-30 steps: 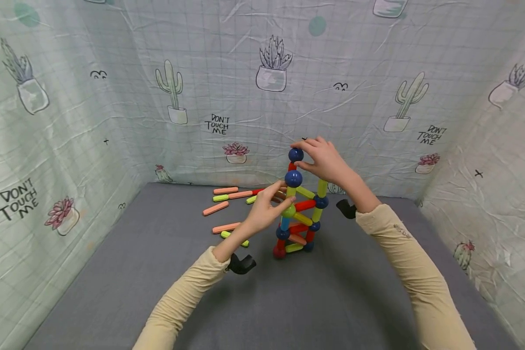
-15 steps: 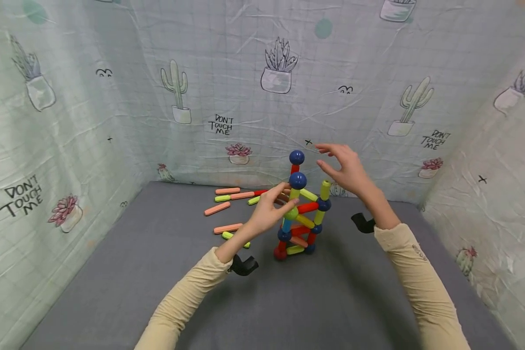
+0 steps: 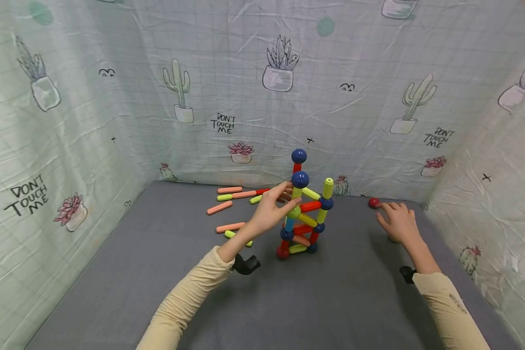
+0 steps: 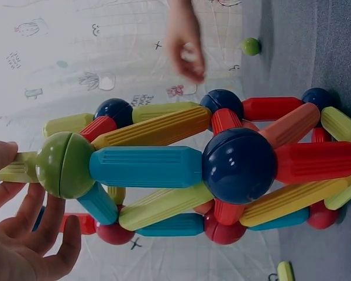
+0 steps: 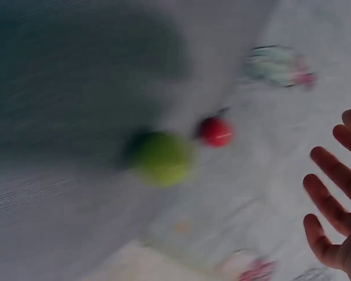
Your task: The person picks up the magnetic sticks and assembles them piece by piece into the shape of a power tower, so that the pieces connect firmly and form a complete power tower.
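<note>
A tower (image 3: 306, 228) of coloured rods and balls stands upright on the grey table. My left hand (image 3: 269, 211) pinches a lime rod (image 4: 20, 166) near its top, between a lime ball (image 4: 65, 165) and a blue ball (image 3: 300, 179). Another blue ball (image 3: 299, 156) tops a red rod behind; at the right corner a lime rod (image 3: 328, 188) ends bare. Over the table's back right, my right hand (image 3: 400, 222) hovers with loose fingers and holds nothing. Close by its fingertips lies a red ball (image 3: 374, 203). A green ball (image 5: 164, 158) is mostly hidden beneath that hand in the head view.
Several loose rods lie left of the tower, among them an orange rod (image 3: 230, 227) and a lime rod (image 3: 238, 238). A printed cloth (image 3: 245, 97) hangs behind the table and along both sides.
My right hand has left the blue ball atop the red rod and moved right and down toward the red ball. My left hand keeps its pinch on the lime rod.
</note>
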Motion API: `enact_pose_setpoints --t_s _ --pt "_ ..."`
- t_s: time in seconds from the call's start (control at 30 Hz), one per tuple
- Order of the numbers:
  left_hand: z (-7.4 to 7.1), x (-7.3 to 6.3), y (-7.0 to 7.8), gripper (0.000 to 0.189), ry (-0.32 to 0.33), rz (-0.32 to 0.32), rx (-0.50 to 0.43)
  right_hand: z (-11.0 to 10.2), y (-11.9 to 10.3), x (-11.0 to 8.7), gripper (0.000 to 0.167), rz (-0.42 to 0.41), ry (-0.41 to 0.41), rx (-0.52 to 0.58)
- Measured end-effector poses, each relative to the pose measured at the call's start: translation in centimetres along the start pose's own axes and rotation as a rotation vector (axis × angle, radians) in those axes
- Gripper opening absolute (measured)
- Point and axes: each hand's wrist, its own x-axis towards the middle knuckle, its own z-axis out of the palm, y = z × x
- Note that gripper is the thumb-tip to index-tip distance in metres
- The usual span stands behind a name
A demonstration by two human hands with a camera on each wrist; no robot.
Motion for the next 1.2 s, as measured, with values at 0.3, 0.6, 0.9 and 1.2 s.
enact_pose_setpoints --t_s 0.3,0.6,0.9,1.2 --pt "-0.5 0.1 1.2 0.029 0.003 -0.024 0.0 2.7 4.2 -3.9 0.046 0.162 -0.32 -0.049" --pt "-0.4 0.2 0.7 0.029 -0.008 -0.011 0.024 3.2 4.7 -3.6 0.029 0.06 -0.221 -0.149" --pt "-0.1 0.1 0.2 0.029 -0.011 -0.022 0.025 -2.5 -2.1 0.3 0.037 -0.072 0.055 0.074" --pt "0.0 0.0 0.2 0.03 -0.006 -0.007 0.013 -10.9 -12.8 3.3 0.039 -0.442 0.414 0.377"
